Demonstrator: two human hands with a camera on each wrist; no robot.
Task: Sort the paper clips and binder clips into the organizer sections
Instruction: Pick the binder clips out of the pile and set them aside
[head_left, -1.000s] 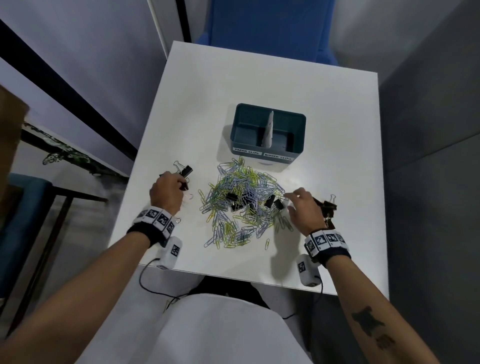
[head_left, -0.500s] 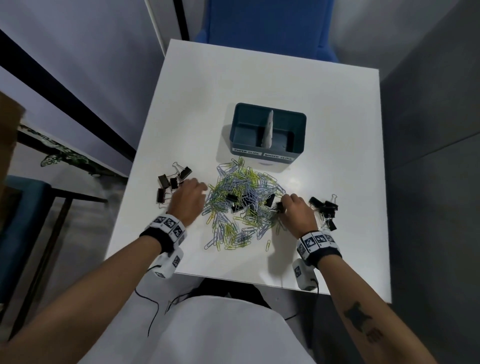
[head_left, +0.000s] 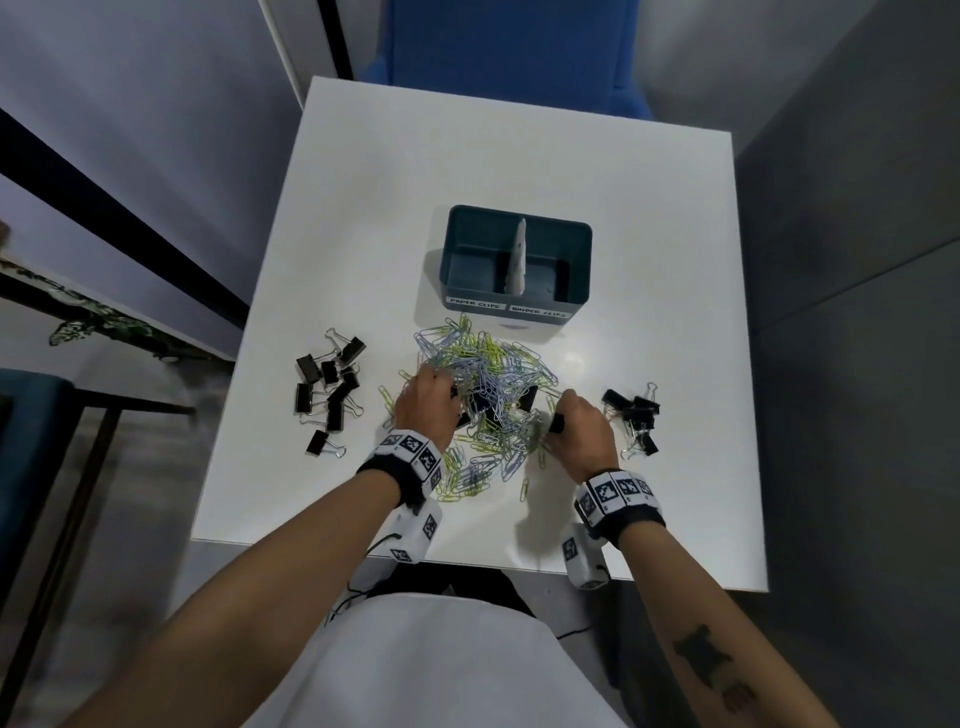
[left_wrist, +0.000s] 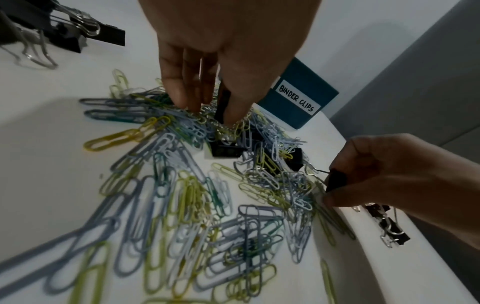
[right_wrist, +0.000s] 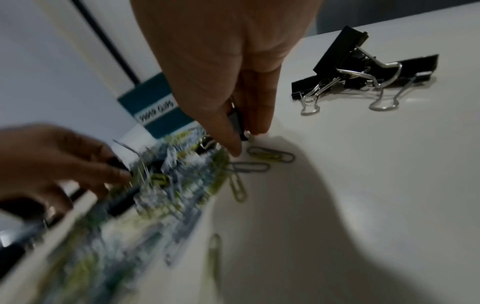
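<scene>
Right at the near-right edge of the paper clip pile (head_left: 483, 395) on the counter (head_left: 519, 171), the right hand (head_left: 582, 431) pinches a binder clip (right_wrist: 237, 121) upright, the organizer (head_left: 514, 265) lying straight ahead, left hand (head_left: 423, 402) pinching another.

Both hands are now in the paper clip pile (head_left: 483, 395). A second ago the left hand (head_left: 423, 408) was out at the binder clips on the left (head_left: 327, 387); now it pinches a black binder clip (left_wrist: 223, 102) among the paper clips. The right hand (head_left: 582, 428), back from the right-hand cluster (head_left: 631, 415), pinches another binder clip (right_wrist: 237, 121) at the pile's right edge.
</scene>
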